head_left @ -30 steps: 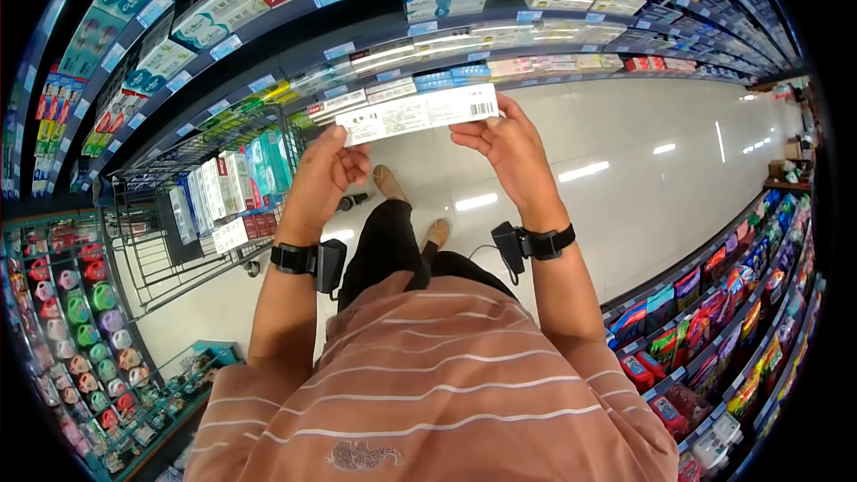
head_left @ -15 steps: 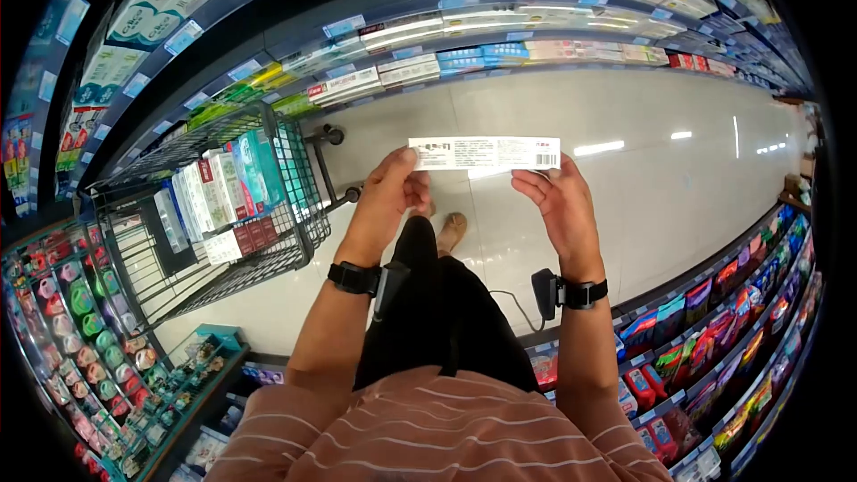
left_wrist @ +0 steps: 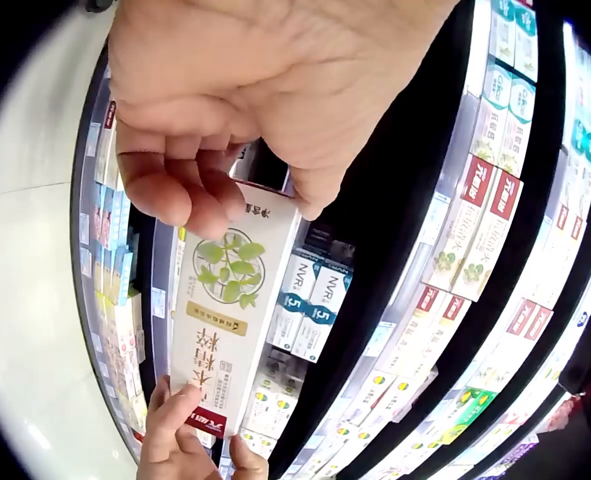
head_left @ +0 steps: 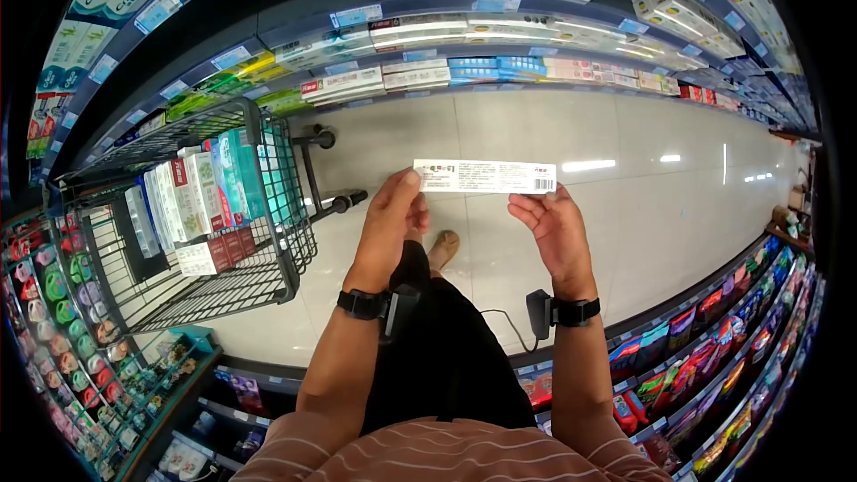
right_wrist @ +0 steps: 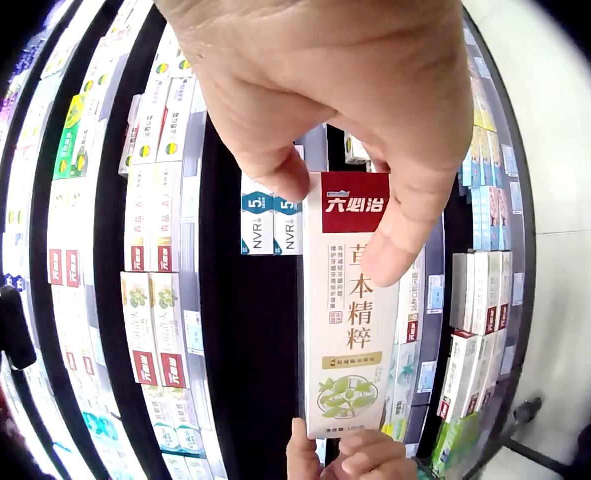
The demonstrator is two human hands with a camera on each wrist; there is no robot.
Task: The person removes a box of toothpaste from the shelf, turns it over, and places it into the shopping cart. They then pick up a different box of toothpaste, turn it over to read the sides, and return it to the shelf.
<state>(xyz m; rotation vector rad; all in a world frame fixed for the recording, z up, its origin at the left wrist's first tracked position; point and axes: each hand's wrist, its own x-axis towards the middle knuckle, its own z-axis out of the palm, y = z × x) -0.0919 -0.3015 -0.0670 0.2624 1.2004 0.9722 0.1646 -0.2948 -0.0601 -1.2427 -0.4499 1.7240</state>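
Observation:
A long white toothpaste box (head_left: 484, 176) is held level between the two hands, its printed back with a barcode turned up towards the head camera. My left hand (head_left: 386, 225) pinches one end, thumb on the edge and fingers curled beneath. At the barcode end, my right hand (head_left: 559, 234) grips it between thumb and fingers. In the left wrist view the front of the toothpaste box (left_wrist: 231, 290) shows a green leaf picture. The right wrist view shows its red brand panel, with the right hand (right_wrist: 346, 90) pinching at that end.
A black wire shopping cart (head_left: 287, 272) stands to the left, with several boxes (head_left: 183, 196) inside. Shelves of toothpaste boxes (head_left: 415, 74) run across the front. Colourful packages (head_left: 665, 335) fill a shelf at the right, and bottles (head_left: 67, 312) hang at far left. Tiled floor (head_left: 643, 214) lies between.
The toothpaste box was tilted and nearer the shelf a second ago; it now lies level, lower in the head view. The view has shifted, with the cart appearing larger. Both hands keep their hold.

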